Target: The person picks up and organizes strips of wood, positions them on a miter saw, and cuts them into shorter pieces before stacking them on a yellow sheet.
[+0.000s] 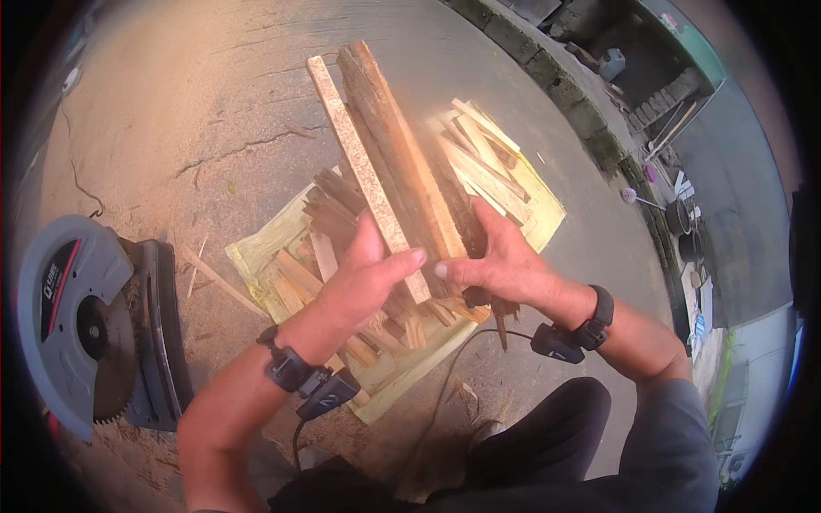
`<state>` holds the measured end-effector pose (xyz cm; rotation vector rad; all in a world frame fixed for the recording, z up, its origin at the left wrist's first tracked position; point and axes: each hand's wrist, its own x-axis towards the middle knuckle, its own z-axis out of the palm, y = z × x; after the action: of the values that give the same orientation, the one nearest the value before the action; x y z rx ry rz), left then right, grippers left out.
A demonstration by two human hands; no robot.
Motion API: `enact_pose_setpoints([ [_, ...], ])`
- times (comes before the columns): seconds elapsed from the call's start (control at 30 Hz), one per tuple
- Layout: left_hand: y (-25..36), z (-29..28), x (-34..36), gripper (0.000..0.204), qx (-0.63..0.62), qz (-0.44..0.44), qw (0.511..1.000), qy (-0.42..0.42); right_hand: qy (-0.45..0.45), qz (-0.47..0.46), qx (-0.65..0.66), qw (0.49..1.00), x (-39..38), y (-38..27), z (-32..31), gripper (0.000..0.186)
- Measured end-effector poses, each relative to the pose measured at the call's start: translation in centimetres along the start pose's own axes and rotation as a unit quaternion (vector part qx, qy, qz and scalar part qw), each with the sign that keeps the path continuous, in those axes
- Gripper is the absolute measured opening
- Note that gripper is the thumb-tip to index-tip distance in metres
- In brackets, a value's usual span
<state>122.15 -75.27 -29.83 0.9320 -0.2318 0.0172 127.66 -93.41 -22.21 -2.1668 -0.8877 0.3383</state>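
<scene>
A bundle of long wood strips is gripped between my two hands above the ground. My left hand [363,278] closes on the left side, its thumb across a pale, straight-cut wood strip [363,171]. On the other side, my right hand [509,269] clasps the rough, bark-edged wood strips [410,162], thumb in front; its other fingers are mostly hidden behind the wood. The strips tilt up and away to the left. Beneath them, a yellow woven sheet [385,393] carries loose wood offcuts [295,274] and a stack of pale strips [492,162].
At the left stands a grey power saw [64,312] with its toothed blade showing. Loose wood scraps [227,282] and sawdust lie beside it. A dark cable [445,376] runs near my legs. A low block kerb [590,120] and dark buckets [684,231] are at the right.
</scene>
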Motion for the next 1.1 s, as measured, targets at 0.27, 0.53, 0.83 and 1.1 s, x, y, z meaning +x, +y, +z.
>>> enact_pose_setpoints([
  [0.27, -6.4, 0.9, 10.6, 0.056, 0.213, -0.161, 0.963, -0.041, -0.037, 0.203, -0.172, 0.963, 3.7, 7.3, -10.3, 0.082],
  [0.53, 4.3, -7.9, -1.5, 0.035, 0.13, -0.152, 0.975, -0.093, -0.046, 0.098, -0.311, 0.944, 4.9, 12.4, -7.8, 0.064],
  [0.83, -1.5, -27.8, -14.6, 0.038, 0.395, -0.259, 0.741, 0.477, 0.158, 0.005, -0.239, 0.958, -0.9, 9.6, -6.5, 0.048],
  [1.1, -8.7, -29.8, -14.7, 0.057, 0.587, -0.192, 0.597, 0.512, 0.077, -0.008, -0.179, 0.981, -6.8, 4.1, -2.5, 0.037],
])
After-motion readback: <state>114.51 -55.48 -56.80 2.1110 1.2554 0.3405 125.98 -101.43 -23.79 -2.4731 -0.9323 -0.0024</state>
